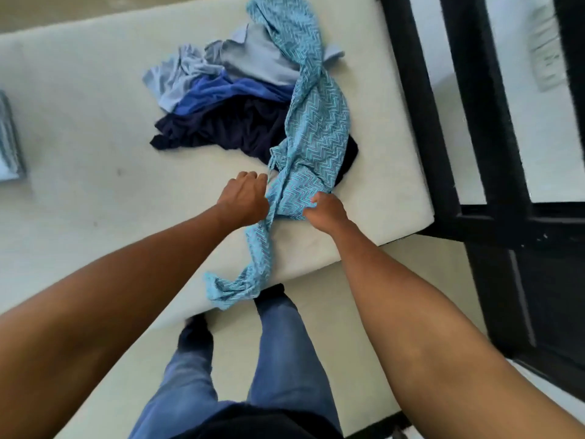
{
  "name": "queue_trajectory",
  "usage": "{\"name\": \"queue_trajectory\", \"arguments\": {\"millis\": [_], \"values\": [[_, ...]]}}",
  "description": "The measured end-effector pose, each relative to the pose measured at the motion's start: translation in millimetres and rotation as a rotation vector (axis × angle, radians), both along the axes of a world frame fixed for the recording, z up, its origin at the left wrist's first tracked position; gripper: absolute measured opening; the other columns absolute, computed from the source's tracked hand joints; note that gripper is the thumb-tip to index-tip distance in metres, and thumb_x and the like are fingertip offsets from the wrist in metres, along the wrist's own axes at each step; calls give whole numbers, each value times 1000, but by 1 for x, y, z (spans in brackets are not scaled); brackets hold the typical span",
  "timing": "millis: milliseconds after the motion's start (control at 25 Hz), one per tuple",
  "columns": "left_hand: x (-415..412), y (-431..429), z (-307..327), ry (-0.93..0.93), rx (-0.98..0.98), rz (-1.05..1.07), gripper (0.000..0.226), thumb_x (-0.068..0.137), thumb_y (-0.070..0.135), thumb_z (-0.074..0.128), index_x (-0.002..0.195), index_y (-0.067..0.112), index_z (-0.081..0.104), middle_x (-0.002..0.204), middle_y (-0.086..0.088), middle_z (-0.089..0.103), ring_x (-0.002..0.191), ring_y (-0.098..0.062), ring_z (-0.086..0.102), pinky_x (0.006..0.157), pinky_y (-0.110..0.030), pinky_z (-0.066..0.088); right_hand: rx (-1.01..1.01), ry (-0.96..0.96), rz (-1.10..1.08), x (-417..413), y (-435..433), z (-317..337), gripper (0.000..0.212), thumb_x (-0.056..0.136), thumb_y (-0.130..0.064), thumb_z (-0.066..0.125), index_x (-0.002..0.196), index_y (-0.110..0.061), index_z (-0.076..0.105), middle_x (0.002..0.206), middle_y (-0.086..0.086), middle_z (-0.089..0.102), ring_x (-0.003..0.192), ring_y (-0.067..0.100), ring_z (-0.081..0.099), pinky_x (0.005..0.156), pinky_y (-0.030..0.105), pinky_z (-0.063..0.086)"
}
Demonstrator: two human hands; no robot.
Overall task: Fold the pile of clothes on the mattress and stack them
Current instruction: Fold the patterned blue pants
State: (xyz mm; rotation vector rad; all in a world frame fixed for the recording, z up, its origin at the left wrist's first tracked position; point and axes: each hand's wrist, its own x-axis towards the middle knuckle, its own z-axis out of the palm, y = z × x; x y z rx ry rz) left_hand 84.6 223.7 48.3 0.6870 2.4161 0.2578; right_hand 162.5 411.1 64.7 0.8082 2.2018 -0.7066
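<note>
1. A cream mattress [79,99] fills most of the head view; its near corner points toward the person, and its cover shows a few faint dark specks on the left.
2. The pile of clothes [228,106] lies on the mattress toward its right side: a pale grey-blue garment [253,55] at the far end, a bright blue one [228,93] below it, and a dark navy one [228,128] nearest the person.
3. A long turquoise zigzag-print garment [316,122] drapes over the right of the pile, runs down between the hands, and its end hangs over the mattress's near edge.
4. The left hand [243,198] is closed in a fist-like grip on the garment's left edge.
5. The right hand [326,210] pinches a bunch of the same fabric, its grip curled shut around the cloth.
6. A striped folded item [9,141] sits at the mattress's far left, cut off by the picture edge.
7. To the right stands a black bed frame [474,122] with upright and cross bars; pale floor [544,147] shows behind it.
8. The person's blue jeans [285,359] and dark feet appear beside the mattress on a beige floor.
</note>
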Motion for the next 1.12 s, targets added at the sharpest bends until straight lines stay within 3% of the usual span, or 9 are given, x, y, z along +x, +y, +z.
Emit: {"name": "queue_trajectory", "arguments": {"millis": [80,200,360,440,560,680,840,960,1120], "values": [[-6,30,-37,-125,10,74,43,91,22,62,133,15,60,127,-22,59,121,-44,54,97,-48,46,-40,-32,29,-23,30,-39,32,88,-23,67,118,-14,72,124,19,69,114,36,67,99,41,54],[-13,68,-85,-262,48,160,34,90,24,66,124,28,72,119,-23,61,124,-44,54,103,-44,46,-86,-126,34,-39,68,-91,29,91,-22,60,113,-27,76,128,13,69,121,34,62,106,42,50],[-26,104,-118,-517,44,269,39,93,33,71,131,25,69,125,-16,61,128,-33,55,106,-35,42,-231,-243,-152,-37,96,-128,29,96,-12,62,123,-14,73,137,12,65,132,30,57,112,34,45],[-26,114,-120,-604,130,410,36,91,28,74,126,17,74,127,-11,68,119,-26,61,100,-31,46,-315,-253,-264,-33,101,-138,36,95,-12,67,131,-6,67,139,16,63,128,29,60,101,30,47],[-21,108,-104,-624,327,721,8,80,11,81,88,13,81,87,-4,76,81,-13,65,71,-24,48,-318,-93,-417,-24,91,-131,28,82,-22,83,107,-10,78,115,12,76,96,20,68,95,33,55],[-27,88,-70,-636,440,881,17,78,2,76,71,16,70,71,-2,69,63,-11,57,55,-22,41,-291,143,-520,-28,75,-104,16,62,-18,92,69,-19,77,82,4,79,75,18,71,92,49,61],[-42,43,8,-550,603,942,9,84,8,69,80,14,64,71,-4,58,50,-9,42,44,-19,32,-412,267,-529,-58,25,-32,18,62,-21,80,78,-20,71,84,6,75,74,20,70,84,53,63],[-44,-1,73,-515,704,913,21,78,14,71,93,0,72,77,-12,61,59,-19,50,55,-27,42,-501,378,-439,-70,-26,34,4,75,-24,73,77,-21,71,80,3,72,75,19,66,81,48,60],[-27,-68,173,-473,843,825,20,90,1,57,90,9,76,93,-18,67,80,-30,64,77,-42,57,-644,540,-473,-48,-96,144,24,89,-6,66,68,-16,72,71,-1,64,72,19,59,72,37,52]]}}
